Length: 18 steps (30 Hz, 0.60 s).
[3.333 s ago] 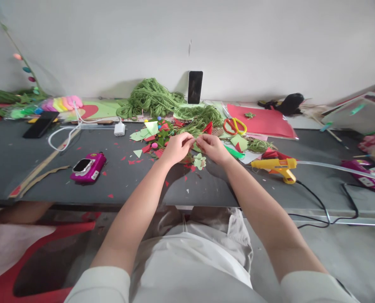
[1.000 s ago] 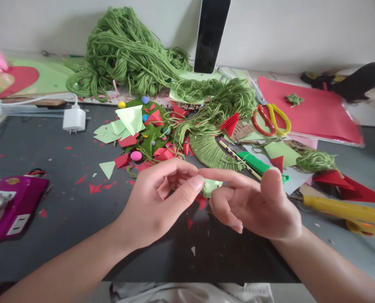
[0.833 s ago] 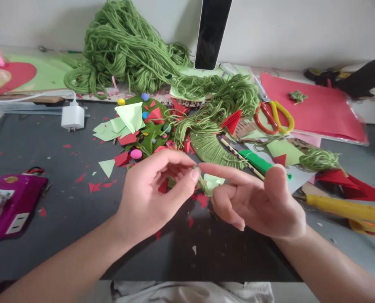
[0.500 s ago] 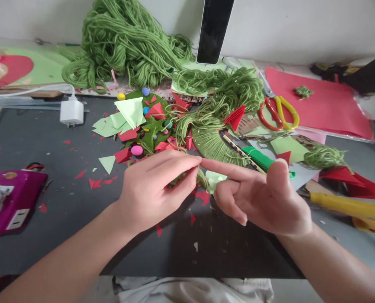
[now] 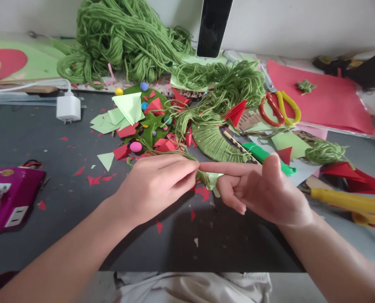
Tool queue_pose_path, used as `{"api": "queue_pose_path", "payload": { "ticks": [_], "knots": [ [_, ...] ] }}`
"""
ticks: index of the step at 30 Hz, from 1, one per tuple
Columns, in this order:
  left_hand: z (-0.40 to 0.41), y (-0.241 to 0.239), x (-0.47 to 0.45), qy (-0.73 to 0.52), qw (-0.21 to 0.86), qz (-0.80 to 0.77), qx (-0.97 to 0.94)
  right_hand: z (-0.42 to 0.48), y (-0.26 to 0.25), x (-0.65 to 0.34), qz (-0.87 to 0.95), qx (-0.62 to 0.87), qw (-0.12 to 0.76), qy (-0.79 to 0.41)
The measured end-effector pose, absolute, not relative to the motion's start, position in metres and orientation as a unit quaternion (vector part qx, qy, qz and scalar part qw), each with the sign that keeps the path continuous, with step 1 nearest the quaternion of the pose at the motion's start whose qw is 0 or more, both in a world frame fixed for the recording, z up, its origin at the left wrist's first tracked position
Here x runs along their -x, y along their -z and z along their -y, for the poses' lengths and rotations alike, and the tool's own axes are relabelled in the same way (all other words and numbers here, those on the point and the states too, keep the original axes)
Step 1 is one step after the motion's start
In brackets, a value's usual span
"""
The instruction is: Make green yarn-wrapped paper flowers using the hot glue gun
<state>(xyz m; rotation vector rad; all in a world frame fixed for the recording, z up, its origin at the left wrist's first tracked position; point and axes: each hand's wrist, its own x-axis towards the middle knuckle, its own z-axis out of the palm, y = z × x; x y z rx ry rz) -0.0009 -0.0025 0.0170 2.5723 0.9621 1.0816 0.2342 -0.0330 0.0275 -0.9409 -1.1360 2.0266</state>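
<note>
My left hand (image 5: 162,185) is closed in a pinch, its fingertips against the tip of my right index finger. Whatever lies between those fingertips is too small or hidden to make out. Palm up, my right hand (image 5: 263,189) has its index finger stretched toward the left hand and its thumb apart, with other fingers curled. Behind the left fingers runs a strand of green yarn (image 5: 182,153), partly covered by the hand. Beyond the fingertips lies a yarn-wrapped green disc (image 5: 217,143), and a green comb (image 5: 261,155) sits just behind the right hand.
A large yarn heap (image 5: 121,42) fills the back. Scissors (image 5: 278,109) rest by a red sheet pack (image 5: 326,101). A yellow glue gun (image 5: 348,200) lies at right, a white charger (image 5: 68,107) and purple power box (image 5: 17,193) at left. Red paper scraps (image 5: 94,180) are scattered about.
My view has shifted slightly, so the table things sit a little higher. Both hands keep nearly the same pose, fingertips still meeting; the right thumb has tilted slightly.
</note>
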Motion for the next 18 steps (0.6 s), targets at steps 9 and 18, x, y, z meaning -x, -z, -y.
{"api": "queue_pose_path", "payload": {
  "ticks": [9, 18],
  "knots": [
    [0.001, -0.023, 0.000, -0.395, 0.105, -0.332, -0.850, 0.030, -0.030, -0.237, 0.375, 0.351, 0.338, -0.788],
    [0.003, -0.031, 0.000, -0.403, 0.206, -0.344, -0.823, 0.029, -0.030, -0.236, 0.365, 0.333, 0.352, -0.795]
  ]
}}
